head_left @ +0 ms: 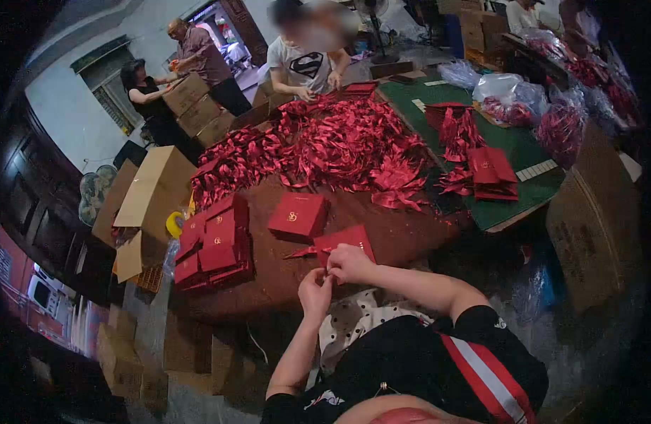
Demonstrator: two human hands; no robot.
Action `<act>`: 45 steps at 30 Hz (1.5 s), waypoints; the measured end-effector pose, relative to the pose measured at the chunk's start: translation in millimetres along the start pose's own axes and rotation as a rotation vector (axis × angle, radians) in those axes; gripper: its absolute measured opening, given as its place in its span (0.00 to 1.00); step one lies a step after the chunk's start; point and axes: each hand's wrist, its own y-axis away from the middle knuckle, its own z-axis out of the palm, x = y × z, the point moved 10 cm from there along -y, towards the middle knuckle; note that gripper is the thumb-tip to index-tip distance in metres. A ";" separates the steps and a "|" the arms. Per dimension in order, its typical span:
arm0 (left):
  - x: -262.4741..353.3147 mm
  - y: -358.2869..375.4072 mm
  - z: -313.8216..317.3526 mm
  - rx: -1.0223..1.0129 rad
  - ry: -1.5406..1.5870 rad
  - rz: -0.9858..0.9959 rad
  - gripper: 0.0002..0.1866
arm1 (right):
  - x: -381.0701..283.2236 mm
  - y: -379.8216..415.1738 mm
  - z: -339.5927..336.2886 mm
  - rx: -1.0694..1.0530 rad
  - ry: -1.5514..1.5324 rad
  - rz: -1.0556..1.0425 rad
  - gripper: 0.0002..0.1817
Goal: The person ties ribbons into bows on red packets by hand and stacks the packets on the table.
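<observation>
Close together at the near edge of the table are my two hands, fingers pinched. My left hand (315, 292) is closed, with its fingertips against those of the other hand. My right hand (350, 264) is closed too, over the near-left side of a flat red gift bag (358, 238). What the fingertips hold is too small and covered to make out. A short red ribbon (302, 252) sticks out left of the bag. Just beyond lies a red box-shaped pack (298, 216) with a gold logo. Stacked red bags (217, 240) stand farther left.
A large heap of red ribbons (346, 141) covers the table's far part. To the right, a green board (537, 198) bears more red bags (492, 173). Open cardboard cartons (156, 185) stand left, another carton (594, 219) right. A person (308, 67) works across the table; others are behind.
</observation>
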 end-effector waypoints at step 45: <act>56.5 18.3 -52.2 0.019 -0.295 0.458 0.34 | 26.7 32.7 -51.1 0.052 -0.014 -0.005 0.42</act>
